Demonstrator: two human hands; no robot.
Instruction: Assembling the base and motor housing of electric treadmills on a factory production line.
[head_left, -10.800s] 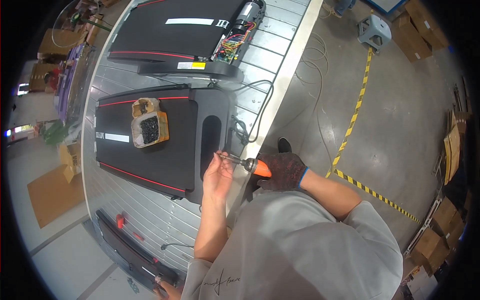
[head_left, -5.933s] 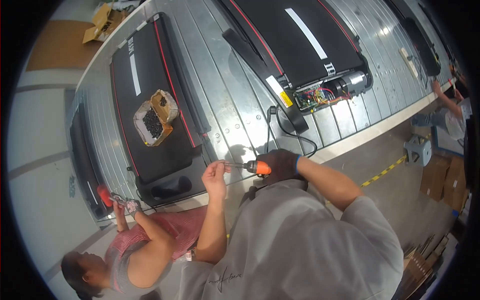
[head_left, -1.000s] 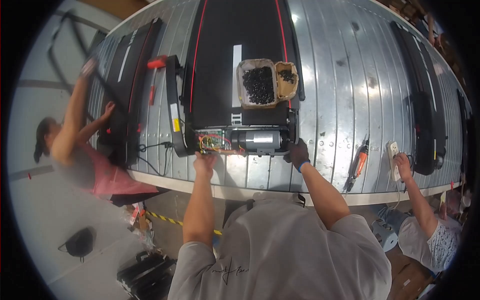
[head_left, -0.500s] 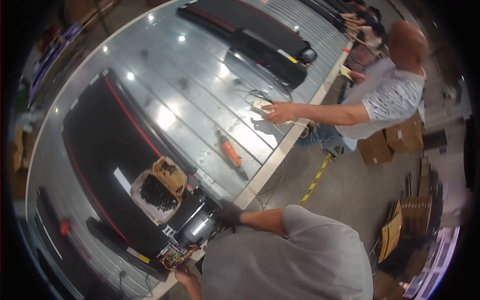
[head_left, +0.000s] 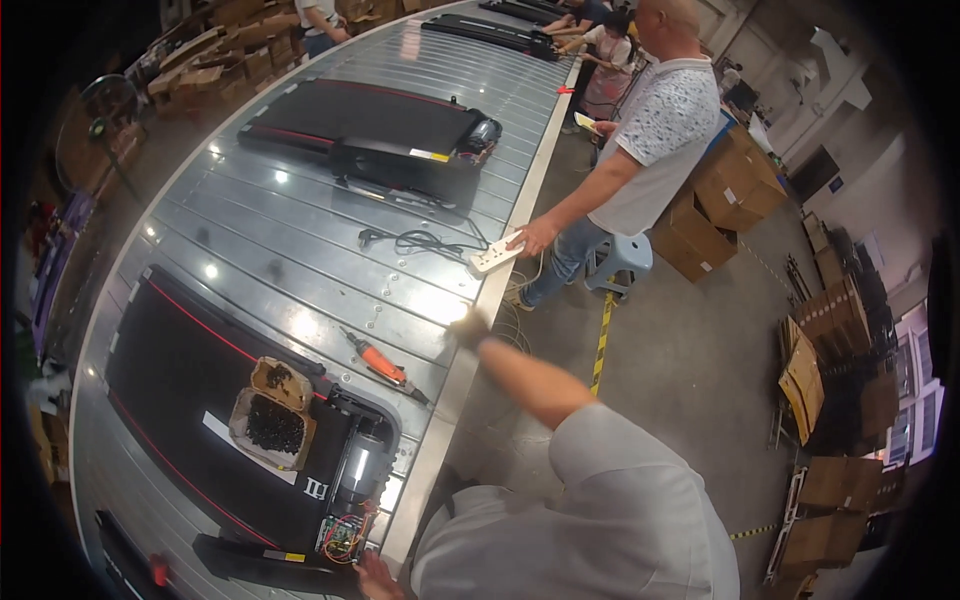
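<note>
My left hand [head_left: 378, 578] is at the table edge, fingers stretched out and apart, just below a circuit board with coloured wires [head_left: 343, 538]. The board sits at the end of a black treadmill-like deck [head_left: 190, 370], beside a silver cylindrical motor [head_left: 360, 465]. My right hand [head_left: 468, 328], in a dark glove, is over the table's edge strip, smeared by motion; its fingers cannot be made out. Nearest to it are an orange power screwdriver [head_left: 380, 363] on the table and a white power strip [head_left: 494, 257], which a co-worker's hand [head_left: 535, 236] touches.
An open box of small black screws [head_left: 272, 420] rests on the deck. Another black deck [head_left: 370, 120] lies farther along the ribbed metal table [head_left: 290, 215]. The co-worker [head_left: 660, 150] stands at the right edge near a blue stool [head_left: 618, 262]. Cardboard boxes [head_left: 735, 185] stand behind.
My right hand has left the motor and swung out toward the power strip. My left hand has drawn slightly away from the wired board. The view has shifted, showing more of the far table.
</note>
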